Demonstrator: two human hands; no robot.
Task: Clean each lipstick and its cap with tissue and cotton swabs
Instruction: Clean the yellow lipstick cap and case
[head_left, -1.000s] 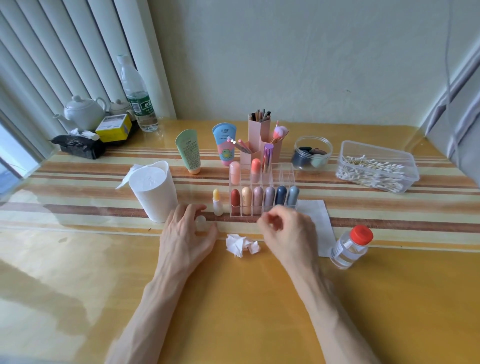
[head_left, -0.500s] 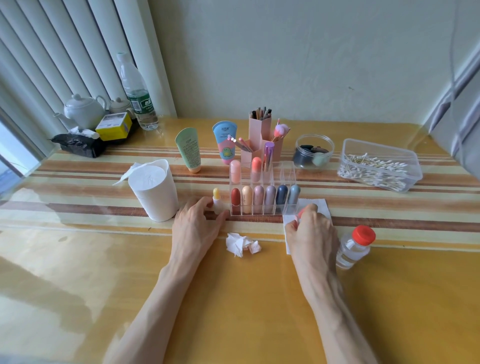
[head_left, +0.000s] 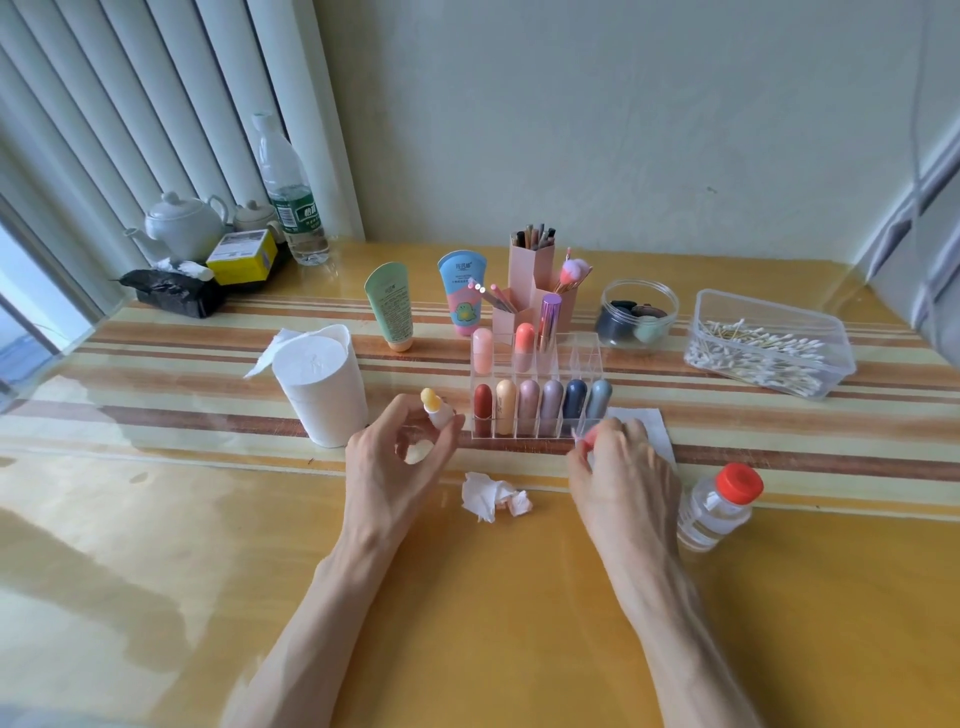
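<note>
Now pinches uncapped yellow lipstick (head_left: 435, 410) tip-up in left hand (head_left: 395, 467), just left of acrylic rack (head_left: 584, 358); probably light, slick, soft-tipped, best gripped by base; curls right hand (head_left: 623, 467) over flat tissue (head_left: 655, 431), contents unclear.

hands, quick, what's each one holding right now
Left hand: holds the yellow lipstick.
Right hand: pinches a small pinkish thing, can't tell what.

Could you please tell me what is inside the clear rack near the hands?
The clear rack holds six lipsticks in its front row, two more behind. Whether the purple tube stands inside cannot be told. The right hand hides its front right corner.
</note>
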